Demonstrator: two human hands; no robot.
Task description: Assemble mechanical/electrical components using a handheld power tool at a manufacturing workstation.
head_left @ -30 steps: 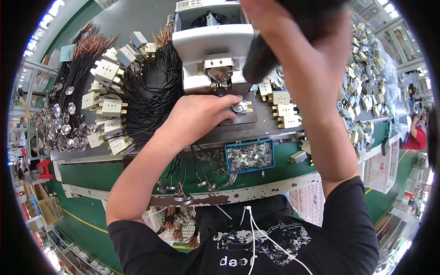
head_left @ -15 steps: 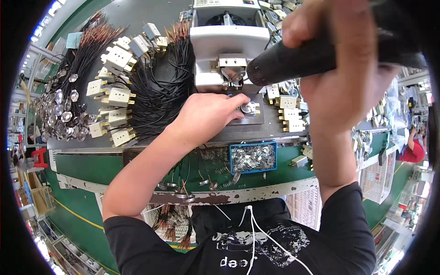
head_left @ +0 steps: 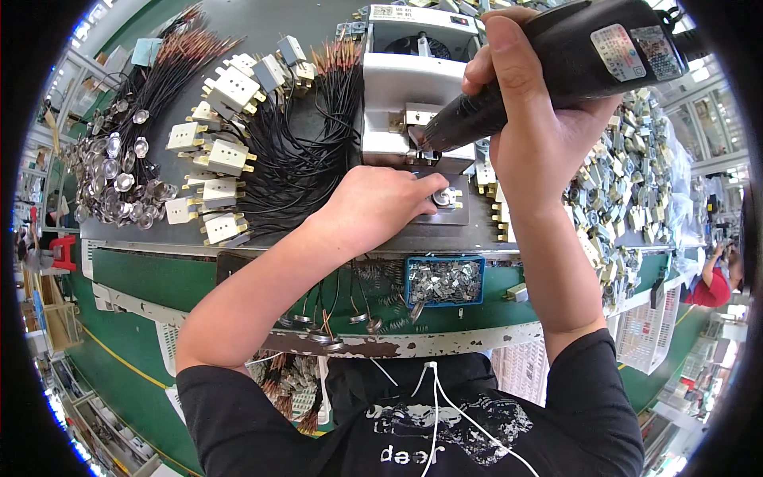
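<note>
In my right hand (head_left: 548, 151) is a black electric screwdriver (head_left: 524, 87), its fingers wrapped round the body. The tool slants down to the left, with its nose at a cream block (head_left: 421, 113) on the front of a white machine (head_left: 405, 87). Its very tip cannot be made out. My left hand (head_left: 385, 199) rests at a flat metal plate (head_left: 453, 213) just below. Thumb and forefinger pinch the edge of a small round metal part (head_left: 445, 196) with brass tabs on that plate; the other fingers are curled out of sight.
Black wires (head_left: 294, 151) with cream blocks lie to the left, beside a heap of round metal discs (head_left: 119, 171). A blue tray (head_left: 445, 303) of small metal pieces is at the near edge. Many blocks (head_left: 612, 191) are piled on the right. Another person (head_left: 707, 286) is at far right.
My right hand has drawn left and lower, bringing the screwdriver's nose in against the block on the machine. The left hand keeps its pinch on the plate. The whole view has shifted slightly.
</note>
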